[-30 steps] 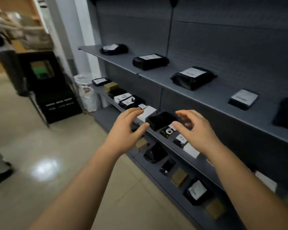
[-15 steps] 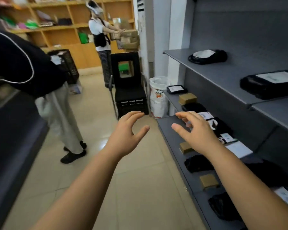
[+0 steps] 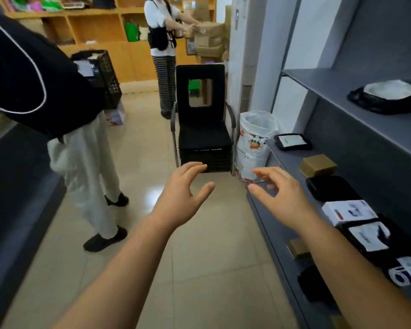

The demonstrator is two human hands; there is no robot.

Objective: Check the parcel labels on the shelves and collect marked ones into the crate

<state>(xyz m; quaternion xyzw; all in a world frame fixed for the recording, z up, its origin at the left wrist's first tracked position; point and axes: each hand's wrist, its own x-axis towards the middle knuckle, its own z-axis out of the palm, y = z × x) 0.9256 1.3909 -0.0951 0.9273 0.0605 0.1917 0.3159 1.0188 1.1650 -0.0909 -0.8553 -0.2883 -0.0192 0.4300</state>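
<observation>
My left hand (image 3: 180, 198) and my right hand (image 3: 279, 198) are held out over the aisle floor, fingers spread, holding nothing. Grey shelves (image 3: 356, 110) run along the right. On the middle shelf lie a black parcel with a white label (image 3: 292, 141), a brown box (image 3: 318, 165), a plain black parcel (image 3: 330, 187), a white box (image 3: 349, 211) and a black labelled parcel (image 3: 368, 236). A black bag with a white label (image 3: 389, 96) lies on the upper shelf. A black crate (image 3: 105, 74) stands at the back left, behind a person.
A black chair (image 3: 201, 124) stands in the aisle ahead, with a white sack (image 3: 254, 143) beside it. A person in a black top and white trousers (image 3: 86, 167) stands close on the left. Another person (image 3: 163, 48) handles cardboard boxes at the wooden shelves behind.
My view has swung left, from facing the shelves to looking down the aisle. Both hands have stayed empty and spread in front of me.
</observation>
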